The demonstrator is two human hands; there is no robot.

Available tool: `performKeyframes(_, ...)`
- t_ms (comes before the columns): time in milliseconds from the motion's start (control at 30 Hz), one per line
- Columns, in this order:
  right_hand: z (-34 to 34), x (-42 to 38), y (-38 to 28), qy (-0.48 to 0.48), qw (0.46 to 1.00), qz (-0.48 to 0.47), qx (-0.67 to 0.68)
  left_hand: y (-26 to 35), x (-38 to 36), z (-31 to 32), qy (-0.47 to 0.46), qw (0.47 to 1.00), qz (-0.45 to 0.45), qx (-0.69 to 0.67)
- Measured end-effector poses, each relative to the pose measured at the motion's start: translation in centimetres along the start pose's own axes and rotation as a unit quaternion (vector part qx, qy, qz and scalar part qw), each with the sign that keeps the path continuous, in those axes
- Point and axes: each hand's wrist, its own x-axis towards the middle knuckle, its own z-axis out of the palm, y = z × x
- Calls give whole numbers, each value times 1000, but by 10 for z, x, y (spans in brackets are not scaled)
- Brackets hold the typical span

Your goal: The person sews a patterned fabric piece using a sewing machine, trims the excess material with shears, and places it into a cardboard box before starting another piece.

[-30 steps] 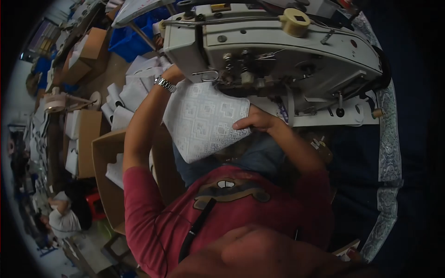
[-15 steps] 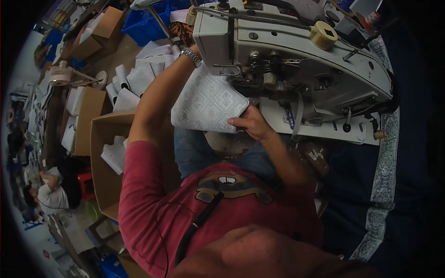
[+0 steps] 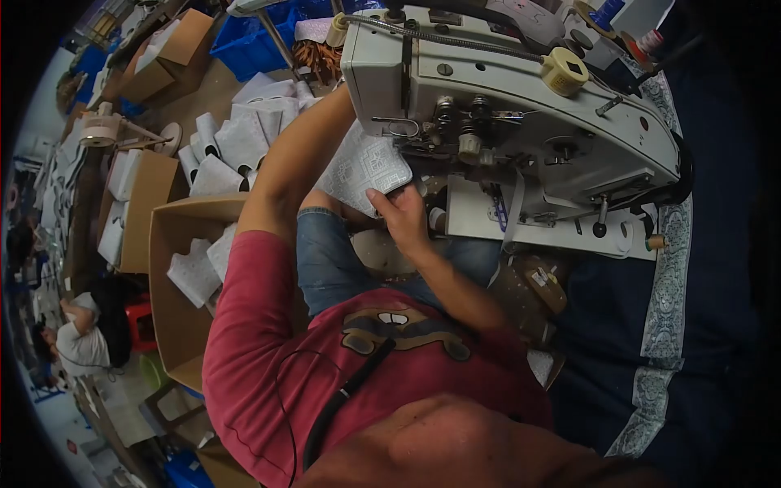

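A pale grey patterned fabric piece (image 3: pixel 362 169) hangs below the head of a sewing machine (image 3: pixel 521 98). My right hand (image 3: pixel 404 218) is closed on the fabric's near corner, thumb on top and fingers underneath. My left forearm reaches up along the fabric's left side, and my left hand is hidden behind the machine head. The fabric's far part also disappears behind the machine.
A large cardboard box (image 3: pixel 175 236) with fabric pieces inside stands to my left. Beyond it lies a pile of similar pieces (image 3: pixel 244 138). A blue crate (image 3: pixel 256 49) is at the back. Patterned trim (image 3: pixel 669 285) runs down the right. Another person (image 3: pixel 81 337) sits far left.
My right hand has moved left and slightly up with the fabric corner. My left arm has reached farther behind the machine, so its wristwatch is hidden. The view has shifted slightly.
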Motion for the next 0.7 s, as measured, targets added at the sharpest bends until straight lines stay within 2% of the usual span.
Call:
performKeyframes(67, -4, 2, 10, -3, 1000, 3, -21, -3, -2, 3, 3, 1000, -3, -2)
performKeyframes(133, -10, 4, 23, 28, 990, 18, -134, -5, -5, 4, 3, 1000, -7, 4)
performKeyframes(167, -5, 2, 18, 28, 991, 19, -133, -5, -9, 4, 1, 1000, -8, 11)
performKeyframes(233, 5, -3, 9, 4, 928, -113, -355, -5, -19, -7, -24, 998, -17, 48)
performKeyframes(267, 7, -5, 11, 12, 929, -112, -352, -2, -25, -16, -56, 994, -25, 91)
performKeyframes(333, 12, -6, 16, 44, 881, -110, -458, 9, -43, -45, -168, 962, -48, 209)
performKeyframes(400, 14, -4, 27, 63, 874, -129, -464, 37, -60, -61, -313, 896, -64, 310)
performKeyframes(433, 15, -1, 32, 69, 864, -150, -475, 53, -68, -62, -347, 878, -63, 324)
performKeyframes(467, 17, 1, 35, 73, 865, -148, -473, 68, -77, -57, -351, 876, -65, 323)
performKeyframes(500, 19, 4, 38, 91, 872, -143, -459, 82, -87, -49, -355, 900, -79, 240)
performKeyframes(567, 24, 9, 39, 99, 879, -139, -445, 77, -97, -42, -311, 932, 46, 181)
performKeyframes(600, 27, 11, 38, 100, 881, -135, -442, 79, -95, -42, -304, 934, 44, 184)
performKeyframes(667, 32, 15, 36, 93, 883, -131, -440, 93, -86, -43, -373, 896, -107, 216)
performKeyframes(700, 33, 16, 36, 103, 888, -135, -428, 103, -81, -41, -407, 861, -192, 239)
